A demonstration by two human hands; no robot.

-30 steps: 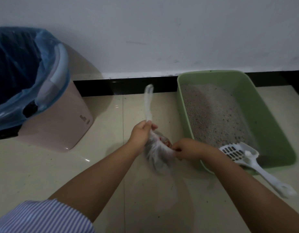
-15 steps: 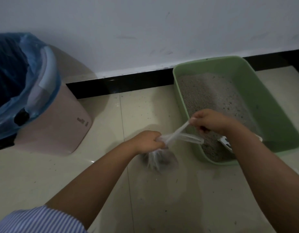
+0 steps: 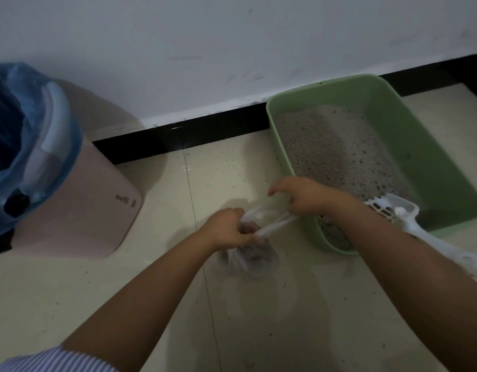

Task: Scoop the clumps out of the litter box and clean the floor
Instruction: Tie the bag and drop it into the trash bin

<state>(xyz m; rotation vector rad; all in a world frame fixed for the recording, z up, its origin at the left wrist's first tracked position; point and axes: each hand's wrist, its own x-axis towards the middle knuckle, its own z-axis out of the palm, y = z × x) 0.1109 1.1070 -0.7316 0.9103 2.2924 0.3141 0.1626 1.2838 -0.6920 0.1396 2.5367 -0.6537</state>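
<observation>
In the head view, a small translucent plastic bag [image 3: 249, 257] is held just above the tiled floor [image 3: 71, 304], just beside the near left corner of the green litter box [image 3: 430, 157]. Its twisted neck is gripped in the clenched left hand [image 3: 226, 230], and two stretched strands of the bag are run rightward and slightly up to the right hand [image 3: 304, 198], by which they are pinched. The litter box is laid with its long axis running from the near right toward the black skirting at the wall. A white scoop [image 3: 393, 210] is rested on the near rim, its slotted head inside and its handle pointed out over the floor to the near right.

Compared with half a second ago, the right hand is found lower and closer to the left, and the scoop is uncovered.

A dark mark is seen on the pink bin [image 3: 84, 210], which is lined with a blue bag [image 3: 25, 146]; it cannot be read.
</observation>
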